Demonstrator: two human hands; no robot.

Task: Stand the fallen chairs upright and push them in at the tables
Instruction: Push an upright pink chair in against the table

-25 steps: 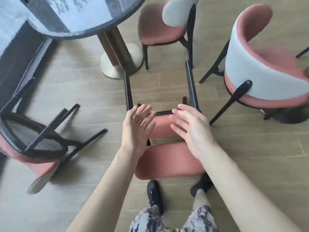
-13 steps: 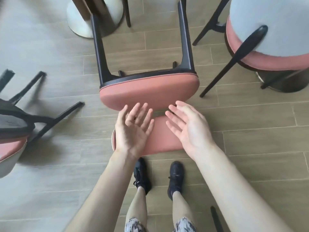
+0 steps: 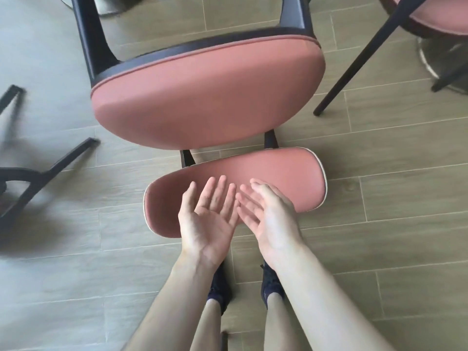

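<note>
A fallen chair lies on its back just ahead of my feet. Its pink seat (image 3: pixel 207 95) faces me and its black legs (image 3: pixel 91 39) point away toward the table. The pink backrest (image 3: pixel 286 173) lies flat on the wood floor. My left hand (image 3: pixel 210 219) hovers palm up over the near part of the backrest, fingers straight. Beside it, my right hand (image 3: pixel 268 219) is turned on edge with straight fingers over the same backrest. Neither hand grips anything. I cannot tell whether they touch the backrest.
A second fallen chair (image 3: pixel 38 171) shows its black legs at the left edge. An upright pink chair (image 3: pixel 440 13) with a slanted black leg (image 3: pixel 359 62) stands at the top right, beside a round metal base (image 3: pixel 435 59). A table's pedestal base (image 3: pixel 109 6) is at the top left.
My view dropped and closed in on the chair. Both hands lowered from in front of the seat to over the backrest, and the left hand turned palm up.
</note>
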